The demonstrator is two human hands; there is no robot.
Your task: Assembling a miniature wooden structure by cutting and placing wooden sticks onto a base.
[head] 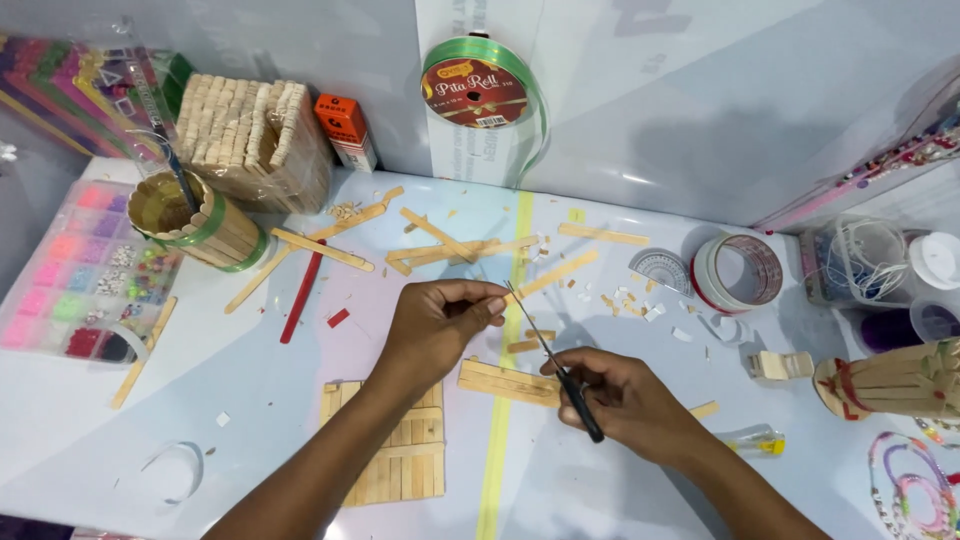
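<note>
Mid-tabletop, right hand grips small scissors; left hand pinches some tiny piece at the blades, too small to identify. Probably light and brittle, so hold it right by the cut.

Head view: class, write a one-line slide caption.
Left hand pinches something small at the scissors tip, right hand gripping them, above wooden craft sticks.
</note>
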